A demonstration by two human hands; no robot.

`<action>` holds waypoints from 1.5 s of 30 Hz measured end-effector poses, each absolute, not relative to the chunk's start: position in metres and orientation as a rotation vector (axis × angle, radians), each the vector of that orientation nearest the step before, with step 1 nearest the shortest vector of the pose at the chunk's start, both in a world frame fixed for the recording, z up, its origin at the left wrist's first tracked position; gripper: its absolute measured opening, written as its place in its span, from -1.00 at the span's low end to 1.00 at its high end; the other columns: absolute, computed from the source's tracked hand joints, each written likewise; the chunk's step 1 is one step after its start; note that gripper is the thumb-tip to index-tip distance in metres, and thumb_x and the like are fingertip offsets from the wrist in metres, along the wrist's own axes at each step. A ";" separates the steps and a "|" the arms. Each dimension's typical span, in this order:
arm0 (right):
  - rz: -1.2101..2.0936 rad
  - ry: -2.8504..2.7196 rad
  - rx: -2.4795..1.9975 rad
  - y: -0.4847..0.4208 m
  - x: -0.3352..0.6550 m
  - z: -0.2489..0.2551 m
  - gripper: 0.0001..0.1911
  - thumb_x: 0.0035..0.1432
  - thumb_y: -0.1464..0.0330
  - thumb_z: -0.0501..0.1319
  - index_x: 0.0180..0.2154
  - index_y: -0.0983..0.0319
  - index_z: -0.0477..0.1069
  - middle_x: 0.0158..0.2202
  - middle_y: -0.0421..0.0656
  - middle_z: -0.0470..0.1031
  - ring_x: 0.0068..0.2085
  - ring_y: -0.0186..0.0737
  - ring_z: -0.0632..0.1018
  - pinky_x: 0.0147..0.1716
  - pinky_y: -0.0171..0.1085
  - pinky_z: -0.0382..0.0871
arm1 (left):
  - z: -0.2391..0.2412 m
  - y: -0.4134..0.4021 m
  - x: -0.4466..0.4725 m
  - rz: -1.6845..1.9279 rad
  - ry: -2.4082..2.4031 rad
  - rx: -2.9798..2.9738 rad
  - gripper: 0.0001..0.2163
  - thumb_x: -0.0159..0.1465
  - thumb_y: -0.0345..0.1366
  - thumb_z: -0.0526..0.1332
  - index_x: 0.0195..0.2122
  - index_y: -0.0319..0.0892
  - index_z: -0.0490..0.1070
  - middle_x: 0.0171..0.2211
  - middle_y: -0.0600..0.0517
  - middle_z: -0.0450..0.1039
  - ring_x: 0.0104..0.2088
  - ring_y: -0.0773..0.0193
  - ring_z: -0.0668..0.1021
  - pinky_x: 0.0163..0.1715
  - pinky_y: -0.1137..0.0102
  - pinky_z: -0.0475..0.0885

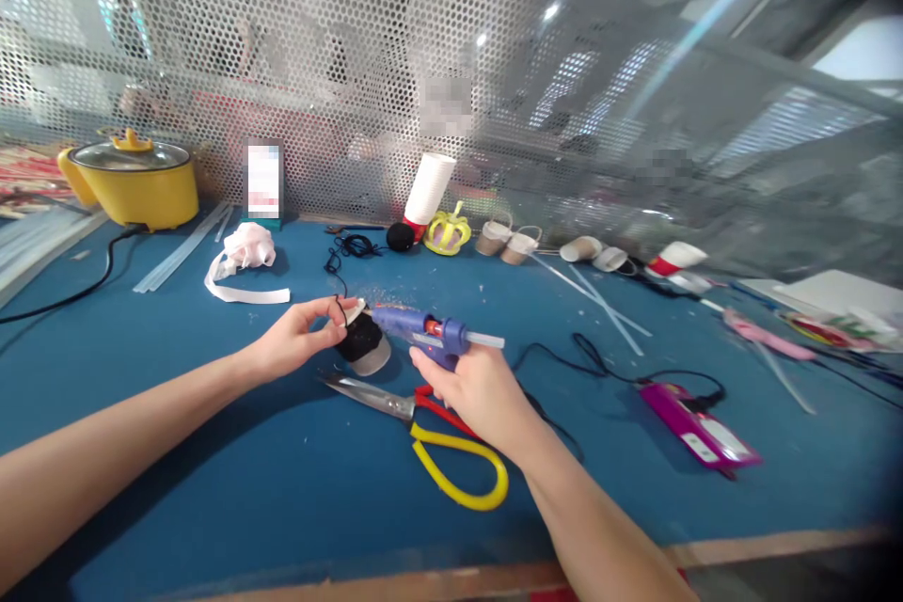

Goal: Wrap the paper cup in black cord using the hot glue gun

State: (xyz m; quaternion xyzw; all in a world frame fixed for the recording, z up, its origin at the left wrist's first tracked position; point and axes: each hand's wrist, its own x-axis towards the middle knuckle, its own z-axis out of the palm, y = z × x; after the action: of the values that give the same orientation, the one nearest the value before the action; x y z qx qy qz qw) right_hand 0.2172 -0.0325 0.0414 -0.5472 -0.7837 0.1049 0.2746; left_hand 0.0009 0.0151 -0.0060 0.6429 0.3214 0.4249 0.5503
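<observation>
My left hand [310, 334] is closed on the upper end of a small paper cup [367, 353], pale at one end and wrapped in black yarn round its middle. The cup lies tilted above the table. A strand of black yarn runs back from my left fingers to loose loops [356, 246] and a black ball [401, 237]. My right hand [472, 386] grips a blue hot glue gun [416, 327] with a clear glue stick poking out of its back. The gun's nozzle is at the cup's upper edge; whether it touches I cannot tell. Below lie scissors [458, 466] with red and yellow handles.
A yellow electric pot [145, 193] and crumpled white ribbon [246, 249] stand left. Stacked paper cups [430, 188], a yellow basket-like craft [448, 230] and small cups [518, 245] line the mesh panel. A purple power strip [698, 428] and cables lie right.
</observation>
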 end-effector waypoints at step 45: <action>0.465 -2.100 -1.448 -0.032 0.218 0.045 -0.82 0.04 0.36 0.09 -0.55 0.25 0.35 -0.71 -0.26 0.35 -0.66 -0.35 0.37 -0.59 -0.36 0.29 | -0.004 0.014 -0.001 0.998 0.687 1.577 -0.86 0.13 -0.26 0.19 -0.49 -0.21 0.30 0.01 -0.15 0.36 0.18 0.10 0.19 0.13 0.16 0.00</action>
State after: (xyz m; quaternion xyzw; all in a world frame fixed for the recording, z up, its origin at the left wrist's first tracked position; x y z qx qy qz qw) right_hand 0.2176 -0.0317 0.0452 -0.5375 -0.7797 0.1725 0.2709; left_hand -0.0011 0.0138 -0.0045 0.6648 0.2896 0.4206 0.5453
